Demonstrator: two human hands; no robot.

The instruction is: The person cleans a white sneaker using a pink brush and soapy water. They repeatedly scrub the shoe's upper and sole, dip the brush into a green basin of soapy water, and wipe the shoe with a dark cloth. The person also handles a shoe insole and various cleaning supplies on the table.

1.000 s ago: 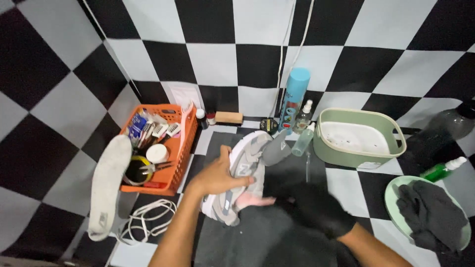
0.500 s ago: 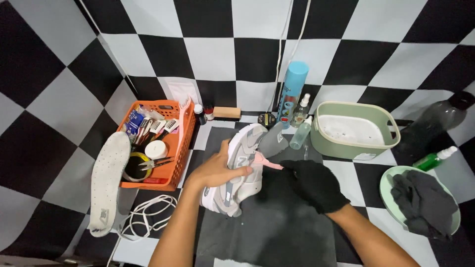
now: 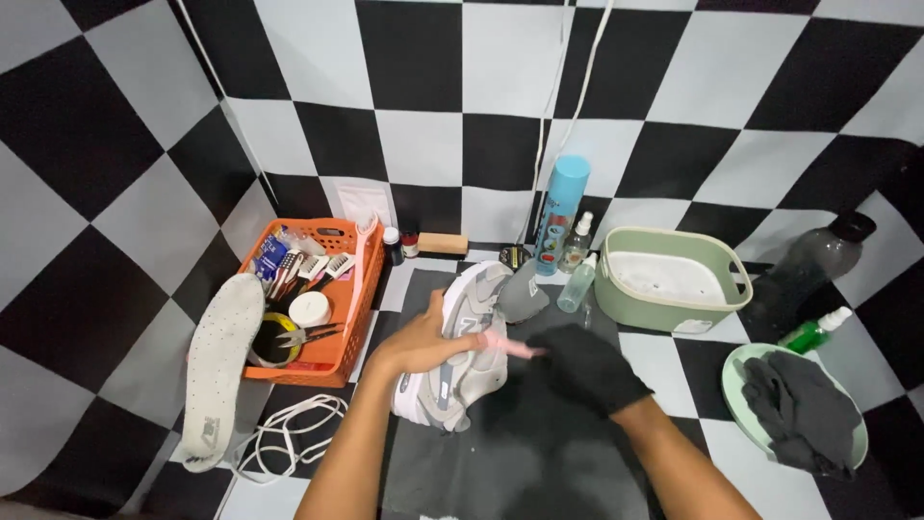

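My left hand (image 3: 423,342) has its grip closed around the grey and white sneaker (image 3: 460,356), tilted on its side on the dark mat (image 3: 520,453), near the mat's left edge. My gloved right hand (image 3: 587,366) pinches a thin pink tool (image 3: 505,347) against the shoe. If I press hard, I judge the shoe could twist out of my left grip. A wide right elbow could topple the spray bottles (image 3: 577,279) beside the green basin (image 3: 671,289).
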